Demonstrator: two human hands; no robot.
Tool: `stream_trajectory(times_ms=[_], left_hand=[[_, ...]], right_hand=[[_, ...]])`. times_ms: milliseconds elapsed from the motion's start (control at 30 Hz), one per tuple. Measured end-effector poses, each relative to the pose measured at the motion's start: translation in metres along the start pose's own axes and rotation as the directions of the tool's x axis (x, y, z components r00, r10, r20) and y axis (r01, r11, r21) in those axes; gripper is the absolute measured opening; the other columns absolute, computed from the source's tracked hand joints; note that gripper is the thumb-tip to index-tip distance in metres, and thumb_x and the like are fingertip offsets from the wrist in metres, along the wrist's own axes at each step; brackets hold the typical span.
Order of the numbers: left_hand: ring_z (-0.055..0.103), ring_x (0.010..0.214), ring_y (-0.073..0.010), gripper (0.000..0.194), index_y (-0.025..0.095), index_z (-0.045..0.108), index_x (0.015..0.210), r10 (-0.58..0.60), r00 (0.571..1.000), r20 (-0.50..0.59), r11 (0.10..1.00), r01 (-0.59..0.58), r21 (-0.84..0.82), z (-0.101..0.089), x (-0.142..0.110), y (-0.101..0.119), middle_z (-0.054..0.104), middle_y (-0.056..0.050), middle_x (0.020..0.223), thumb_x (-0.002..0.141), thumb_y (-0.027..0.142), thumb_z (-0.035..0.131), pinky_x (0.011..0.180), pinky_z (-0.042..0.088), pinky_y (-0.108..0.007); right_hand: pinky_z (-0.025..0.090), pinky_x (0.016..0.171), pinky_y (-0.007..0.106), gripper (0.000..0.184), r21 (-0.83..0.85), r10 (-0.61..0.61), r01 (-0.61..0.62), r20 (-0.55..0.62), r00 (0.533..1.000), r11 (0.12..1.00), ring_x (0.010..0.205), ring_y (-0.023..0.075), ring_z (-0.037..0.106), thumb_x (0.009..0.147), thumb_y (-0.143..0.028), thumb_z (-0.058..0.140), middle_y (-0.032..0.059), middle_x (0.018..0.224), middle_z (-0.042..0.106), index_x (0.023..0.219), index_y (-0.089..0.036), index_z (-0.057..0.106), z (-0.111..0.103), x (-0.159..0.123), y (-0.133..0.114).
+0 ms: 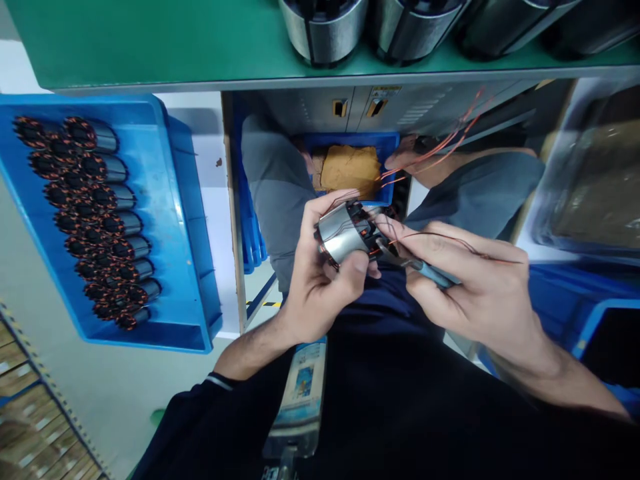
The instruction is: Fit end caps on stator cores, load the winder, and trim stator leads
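My left hand (323, 280) is wrapped round a motor stator (341, 233), a silvery metal cylinder with black end pieces and copper windings. The stator is tilted, its wound end facing my right hand (465, 280). That hand grips a tool with light-blue handles (433, 272), which looks like small pliers or cutters; its metal jaws are at the stator's wound end. Thin dark wires (450, 239) run from the stator across the fingers of my right hand. Whether the jaws are closed on a wire is too small to tell.
A blue tray (187, 227) on the left holds rows of similar stators (123, 223). Larger metal cylinders (325, 30) stand on the green tabletop (165, 47) ahead. Below my hands, a blue bin (390, 143) contains a yellowish-brown piece (350, 170). Orange wires (450, 137) hang nearby.
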State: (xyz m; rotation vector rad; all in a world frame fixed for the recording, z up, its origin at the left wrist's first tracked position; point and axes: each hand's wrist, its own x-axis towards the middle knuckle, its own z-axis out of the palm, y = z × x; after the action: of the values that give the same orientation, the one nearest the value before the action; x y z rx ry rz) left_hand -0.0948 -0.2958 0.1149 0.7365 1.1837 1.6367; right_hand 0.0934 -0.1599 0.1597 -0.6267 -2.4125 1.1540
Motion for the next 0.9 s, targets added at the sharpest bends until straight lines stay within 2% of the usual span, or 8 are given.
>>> stream_trajectory(times_ms=[133,200,333,433,533,667,800,900], left_hand=[[0.080,0.079,-0.0174,0.058,0.041,0.059,0.166,-0.010,0.999,-0.045,1.000,0.011,0.012,0.002,0.000,-0.002,0.075,-0.007,0.132,0.113,0.051,0.080,0.074,0.078,-0.035],[0.081,0.083,-0.0188,0.051,0.040,0.063,0.162,-0.012,0.998,-0.065,0.999,0.010,-0.037,0.003,0.001,0.000,0.074,-0.007,0.130,0.115,0.057,0.075,0.075,0.078,-0.036],[0.082,0.089,-0.0214,0.038,0.038,0.066,0.155,-0.098,0.988,-0.119,0.992,0.086,-0.096,0.007,0.003,0.010,0.073,-0.005,0.120,0.123,0.058,0.059,0.078,0.076,-0.039],[0.077,0.081,-0.0183,0.034,0.039,0.063,0.154,-0.103,0.986,-0.131,0.993,0.095,-0.064,0.012,0.005,0.017,0.071,-0.001,0.111,0.123,0.054,0.063,0.075,0.073,-0.035],[0.074,0.078,-0.0166,0.034,0.038,0.064,0.153,-0.069,0.988,-0.140,0.996,0.062,-0.058,0.015,0.004,0.018,0.070,-0.001,0.110,0.122,0.054,0.064,0.073,0.071,-0.033],[0.075,0.090,-0.0179,0.038,0.038,0.065,0.156,-0.075,0.986,-0.150,0.997,0.075,-0.006,0.014,0.001,0.016,0.072,-0.004,0.120,0.121,0.053,0.066,0.082,0.072,-0.033],[0.078,0.116,-0.0238,0.041,0.034,0.066,0.158,-0.041,0.990,-0.138,0.999,0.046,0.030,0.014,-0.003,0.014,0.076,-0.008,0.137,0.120,0.051,0.068,0.105,0.073,-0.040],[0.078,0.118,-0.0234,0.041,0.033,0.063,0.157,-0.065,0.984,-0.166,0.998,0.068,0.008,0.015,-0.004,0.012,0.074,-0.009,0.139,0.120,0.051,0.069,0.108,0.072,-0.041]], right_hand=[[0.077,0.104,0.036,0.085,0.158,0.042,-0.054,0.082,0.996,0.986,0.115,0.0233,0.092,0.097,0.000,0.070,-0.0042,0.150,0.088,0.171,-0.042,0.072,0.003,0.005,0.009],[0.076,0.100,0.035,0.085,0.180,0.084,-0.102,0.105,0.991,0.978,0.109,0.0220,0.090,0.096,0.000,0.069,-0.0022,0.145,0.090,0.172,-0.040,0.072,0.005,0.008,0.011],[0.073,0.095,0.040,0.080,0.047,0.117,-0.123,0.114,0.987,0.991,0.095,0.0219,0.079,0.100,-0.007,0.067,0.0042,0.115,0.082,0.175,-0.034,0.070,0.006,0.013,0.007],[0.069,0.103,0.049,0.081,-0.023,0.069,-0.068,0.075,0.995,0.997,0.104,0.0272,0.076,0.100,-0.010,0.068,0.0065,0.115,0.075,0.176,-0.036,0.068,0.006,0.015,0.003],[0.067,0.104,0.052,0.084,-0.051,0.041,-0.039,0.044,0.998,0.998,0.107,0.0291,0.075,0.100,-0.009,0.068,0.0075,0.117,0.074,0.178,-0.040,0.065,0.006,0.016,0.000],[0.068,0.093,0.044,0.081,-0.072,0.018,-0.017,0.008,1.000,0.997,0.096,0.0247,0.075,0.100,-0.010,0.069,0.0051,0.111,0.076,0.176,-0.040,0.068,0.006,0.014,-0.004],[0.068,0.082,0.034,0.077,-0.123,-0.020,0.019,-0.006,1.000,0.992,0.081,0.0180,0.076,0.099,-0.006,0.072,0.0004,0.107,0.085,0.170,-0.036,0.073,0.004,0.010,-0.003],[0.071,0.094,0.029,0.076,0.001,-0.014,0.014,0.028,1.000,1.000,0.099,0.0178,0.087,0.098,-0.004,0.072,-0.0007,0.131,0.092,0.167,-0.035,0.076,0.005,0.011,0.005]])
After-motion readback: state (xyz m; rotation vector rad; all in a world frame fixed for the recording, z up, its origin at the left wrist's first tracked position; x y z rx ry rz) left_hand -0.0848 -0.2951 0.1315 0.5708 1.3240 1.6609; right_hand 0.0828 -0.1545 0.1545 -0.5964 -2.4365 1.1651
